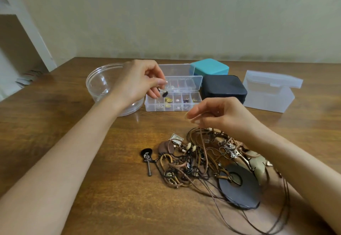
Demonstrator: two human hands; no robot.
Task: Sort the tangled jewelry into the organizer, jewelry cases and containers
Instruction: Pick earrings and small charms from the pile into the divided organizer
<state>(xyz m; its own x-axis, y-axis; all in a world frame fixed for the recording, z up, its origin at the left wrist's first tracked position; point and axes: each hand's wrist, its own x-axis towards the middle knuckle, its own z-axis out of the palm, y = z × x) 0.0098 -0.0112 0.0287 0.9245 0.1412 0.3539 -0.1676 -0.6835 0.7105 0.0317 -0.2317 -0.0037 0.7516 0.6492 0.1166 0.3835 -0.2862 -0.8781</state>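
Tangled jewelry lies closest, cords and chains knotted on the wooden table, its right side hidden under the right forearm. The black guitar pendant at the left edge carries white print, too small to read. Right hand pinches a brown cord rising out of the heap. Left hand, thumb and fingertips clamped on a small dark earring, hovers over the clear organizer, left end; the contents are hard to make out.

Counted on the bench: one clear bowl, one compartment organizer, two jewelry cases, a teal case and a black case, one frosted lidded box, one tangled jewelry heap.
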